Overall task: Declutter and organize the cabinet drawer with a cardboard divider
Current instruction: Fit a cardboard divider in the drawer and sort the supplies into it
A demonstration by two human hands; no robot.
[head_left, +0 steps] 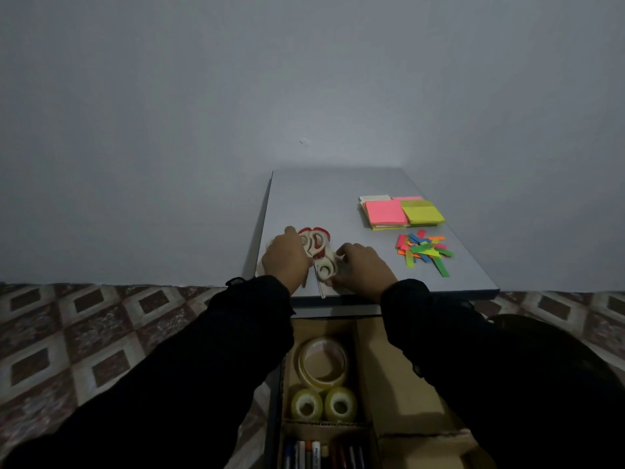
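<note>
Here, in the head view, both your hands are on the cabinet top (pixel 338 198), gathering the scissors (pixel 316 247). Your left hand (pixel 285 257) has its fingers curled over the red-handled pairs, and your right hand (pixel 363 267) pinches the white handle loops of another pair; how tight each grip is, I cannot tell, because the backs of the hands hide the fingertips. The drawer (pixel 274 384) stands open below you, and the cardboard divider (pixel 389 374) sits inside it. Its left compartment holds three tape rolls (pixel 323 380), the pens (pixel 318 453) lie in the one nearest to you, and the right compartment looks free. The risk, I think, is in the scissors: several pairs lie crossed over each other close to the front edge, so if you lift them as one bundle, a pair may slide out and fall past the drawer to the floor. The thin metal blades point toward you and may scratch a finger or catch on the soft cardboard wall and bend it. The handles are smooth hard plastic with rounded loops, so they slip easily. The tape rolls are glossy and translucent, one big and two small. To the right, the sticky notes (pixel 402 213) are flat square pads, and the paper strips (pixel 424 252) are a loose light heap which a sleeve could scatter.
</note>
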